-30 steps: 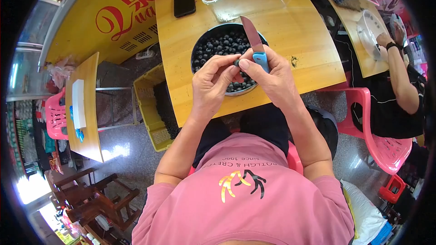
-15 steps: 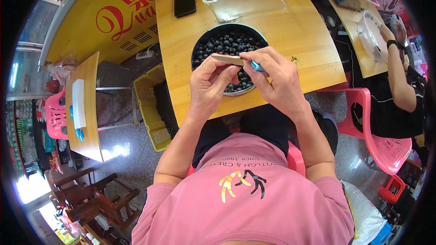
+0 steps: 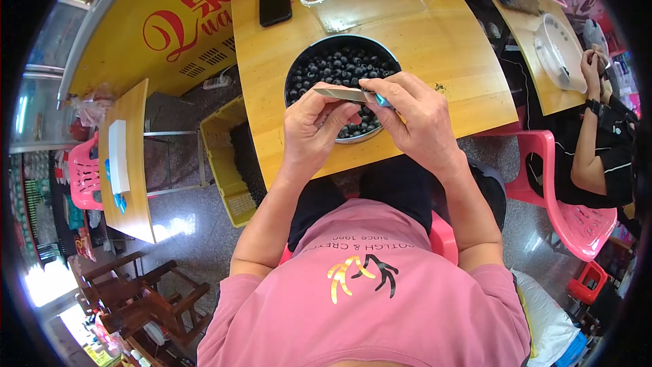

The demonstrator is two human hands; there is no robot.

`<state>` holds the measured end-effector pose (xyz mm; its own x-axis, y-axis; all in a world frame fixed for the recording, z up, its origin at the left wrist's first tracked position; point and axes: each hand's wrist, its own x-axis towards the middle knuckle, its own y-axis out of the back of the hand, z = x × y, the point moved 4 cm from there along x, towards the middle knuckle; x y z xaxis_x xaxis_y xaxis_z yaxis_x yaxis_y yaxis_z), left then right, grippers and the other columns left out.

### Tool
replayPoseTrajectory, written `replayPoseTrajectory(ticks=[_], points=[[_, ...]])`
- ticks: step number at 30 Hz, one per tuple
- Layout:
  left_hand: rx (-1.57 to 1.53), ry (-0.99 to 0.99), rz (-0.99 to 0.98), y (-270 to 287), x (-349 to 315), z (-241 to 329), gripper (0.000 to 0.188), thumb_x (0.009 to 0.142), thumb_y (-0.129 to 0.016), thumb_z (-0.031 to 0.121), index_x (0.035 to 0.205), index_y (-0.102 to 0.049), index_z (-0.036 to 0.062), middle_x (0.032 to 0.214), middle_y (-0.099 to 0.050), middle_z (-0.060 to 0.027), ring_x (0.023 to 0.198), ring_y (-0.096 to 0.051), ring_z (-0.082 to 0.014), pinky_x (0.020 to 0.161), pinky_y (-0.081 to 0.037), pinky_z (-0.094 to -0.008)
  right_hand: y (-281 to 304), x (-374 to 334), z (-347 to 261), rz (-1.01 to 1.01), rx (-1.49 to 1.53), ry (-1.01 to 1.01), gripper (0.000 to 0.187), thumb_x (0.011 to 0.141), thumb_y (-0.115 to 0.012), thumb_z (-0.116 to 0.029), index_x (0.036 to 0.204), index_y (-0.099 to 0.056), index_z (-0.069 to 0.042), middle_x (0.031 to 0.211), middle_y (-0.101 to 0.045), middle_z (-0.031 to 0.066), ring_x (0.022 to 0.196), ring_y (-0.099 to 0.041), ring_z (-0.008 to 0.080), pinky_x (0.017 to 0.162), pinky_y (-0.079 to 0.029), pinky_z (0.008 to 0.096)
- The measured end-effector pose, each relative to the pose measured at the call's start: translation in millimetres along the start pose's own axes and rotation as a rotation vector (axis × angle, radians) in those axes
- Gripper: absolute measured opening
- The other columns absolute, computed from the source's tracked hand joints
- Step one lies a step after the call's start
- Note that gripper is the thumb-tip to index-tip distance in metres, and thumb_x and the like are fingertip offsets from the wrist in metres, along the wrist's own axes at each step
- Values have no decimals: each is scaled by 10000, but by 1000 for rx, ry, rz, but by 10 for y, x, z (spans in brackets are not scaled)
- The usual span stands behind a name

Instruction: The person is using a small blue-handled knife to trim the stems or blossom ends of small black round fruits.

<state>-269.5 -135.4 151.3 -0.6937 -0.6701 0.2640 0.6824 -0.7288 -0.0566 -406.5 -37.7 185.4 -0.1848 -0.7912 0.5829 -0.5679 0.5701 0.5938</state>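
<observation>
Above a round bowl (image 3: 290,80) of small, dark, round pieces like berries or nuts (image 3: 343,64), my two hands meet. In my right hand (image 3: 415,105) is a small knife (image 3: 344,94) with a blue handle; its blade points left across the fingers of the other hand. My left hand (image 3: 311,122) is closed in a pinch just under the blade. Whatever it pinches is hidden by the fingers and blade.
The bowl stands on a wooden table (image 3: 468,61) with a black phone (image 3: 275,3) and a clear tray (image 3: 370,1) beyond it. A yellow crate (image 3: 234,197) stands at left on the floor. To the right, a co-worker sits by a clear bowl (image 3: 560,54).
My hands stay nearly in place; the knife blade has tilted slightly and shows more of its flat side. At right, the co-worker's hands have moved away from the clear bowl and come together.
</observation>
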Motion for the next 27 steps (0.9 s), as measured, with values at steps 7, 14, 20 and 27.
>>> replayPoseTrajectory(ticks=[7,14,20,27], points=[[19,-41,-10,3,22,-1,133,901,-599,-52,1033,-617,-45,959,-600,-66,766,-624,-118,671,-516,-225,12,-4,-17,11,3,13,250,827,-688,-61,1076,-671,-54,859,-652,105,709,-626,243,594,-489,325],[16,-74,-20,16,23,-4,178,894,-597,-68,1068,-613,-32,970,-591,-78,770,-618,-121,670,-512,-228,28,1,-25,7,0,19,250,829,-689,-76,1077,-669,-52,853,-649,109,715,-626,247,601,-492,336],[38,-90,-27,11,27,1,190,889,-595,-76,1071,-612,-25,966,-588,-80,761,-613,-117,656,-507,-223,21,-6,-11,4,-9,31,254,828,-686,-73,1081,-668,-53,848,-647,109,714,-626,249,604,-495,337],[125,-122,3,25,30,30,192,866,-629,-65,1049,-623,-7,929,-593,-77,751,-609,-117,643,-497,-224,16,7,-19,16,-17,42,261,824,-685,-70,1084,-665,-53,852,-647,110,716,-623,252,605,-495,341]])
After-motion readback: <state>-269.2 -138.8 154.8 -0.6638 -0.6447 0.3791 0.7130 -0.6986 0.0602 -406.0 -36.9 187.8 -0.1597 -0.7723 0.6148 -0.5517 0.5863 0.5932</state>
